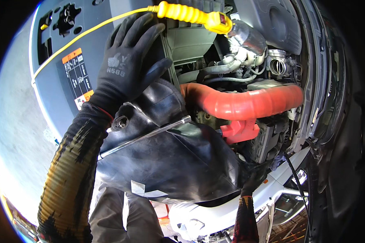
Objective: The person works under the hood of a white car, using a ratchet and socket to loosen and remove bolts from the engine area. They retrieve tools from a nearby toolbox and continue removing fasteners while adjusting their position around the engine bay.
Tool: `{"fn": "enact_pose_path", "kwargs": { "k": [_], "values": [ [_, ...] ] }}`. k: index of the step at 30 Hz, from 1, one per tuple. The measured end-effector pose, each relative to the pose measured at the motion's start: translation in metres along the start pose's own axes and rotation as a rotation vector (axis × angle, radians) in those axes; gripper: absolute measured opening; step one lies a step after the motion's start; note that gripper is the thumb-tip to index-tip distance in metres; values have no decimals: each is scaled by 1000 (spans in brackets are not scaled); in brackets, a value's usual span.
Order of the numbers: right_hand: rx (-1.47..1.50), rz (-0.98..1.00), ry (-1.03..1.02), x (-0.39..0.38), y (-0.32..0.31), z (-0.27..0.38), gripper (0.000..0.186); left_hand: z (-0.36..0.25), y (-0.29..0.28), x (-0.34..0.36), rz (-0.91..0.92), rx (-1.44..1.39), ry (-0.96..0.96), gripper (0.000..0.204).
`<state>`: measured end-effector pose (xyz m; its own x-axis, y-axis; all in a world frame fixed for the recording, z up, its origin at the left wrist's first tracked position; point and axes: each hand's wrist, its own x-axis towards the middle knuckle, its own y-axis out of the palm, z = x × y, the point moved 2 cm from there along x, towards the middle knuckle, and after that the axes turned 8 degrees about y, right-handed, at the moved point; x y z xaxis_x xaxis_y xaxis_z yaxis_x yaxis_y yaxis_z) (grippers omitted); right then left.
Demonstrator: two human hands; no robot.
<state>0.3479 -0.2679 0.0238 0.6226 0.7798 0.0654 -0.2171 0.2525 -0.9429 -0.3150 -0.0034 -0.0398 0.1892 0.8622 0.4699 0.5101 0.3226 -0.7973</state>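
My left hand (pixel 127 60), in a black work glove, lies with its fingers stretched out over the vehicle's front edge, at the top of a black leather-like fender cover (pixel 170 166). Below that wrist, a ratchet head (pixel 120 122) rests on the cover. A long chrome extension bar (pixel 146 137) lies slantwise across it. My right hand (pixel 253 176), also in a black glove, is at the cover's far right corner beside the engine bay. Its fingers blend into the dark material, so what they touch is unclear.
A red-orange air duct (pixel 247 101) spans the engine bay, with a metal throttle body (pixel 278 65) behind it. A yellow work light (pixel 190 16) hangs at the top, its cord crossing the grey front panel (pixel 97 36). A thin black rod (pixel 298 182) stands at right.
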Motion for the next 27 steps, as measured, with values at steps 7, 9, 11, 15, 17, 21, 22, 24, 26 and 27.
{"fn": "enact_pose_path", "kwargs": {
  "k": [7,9,11,15,17,21,22,24,26,27],
  "values": [
    [-142,-50,-95,-5,0,27,70,-3,-8,5,40,-36,30,76],
    [-234,-130,-73,-8,1,34,66,-3,-8,5,-22,-23,55,75],
    [-250,-132,-118,-9,3,40,65,-2,-6,3,-40,-36,73,74],
    [-313,-143,-80,-8,2,41,65,0,1,-1,-159,-37,95,74],
    [-413,-163,-11,-7,0,35,66,1,5,-3,-232,-36,126,73],
    [-362,-151,-60,-4,-2,17,65,3,7,-5,-266,-74,119,70],
    [-307,-151,-51,-3,-3,11,64,2,7,-5,-260,-82,111,70],
    [-273,-161,-32,-1,-5,2,64,1,6,-5,-249,-83,104,71],
    [-291,-202,24,0,-8,-4,64,1,3,-3,-202,-72,91,72],
    [-352,-174,-52,0,-7,-4,62,1,1,-3,-157,-67,77,72]
  ]
}}
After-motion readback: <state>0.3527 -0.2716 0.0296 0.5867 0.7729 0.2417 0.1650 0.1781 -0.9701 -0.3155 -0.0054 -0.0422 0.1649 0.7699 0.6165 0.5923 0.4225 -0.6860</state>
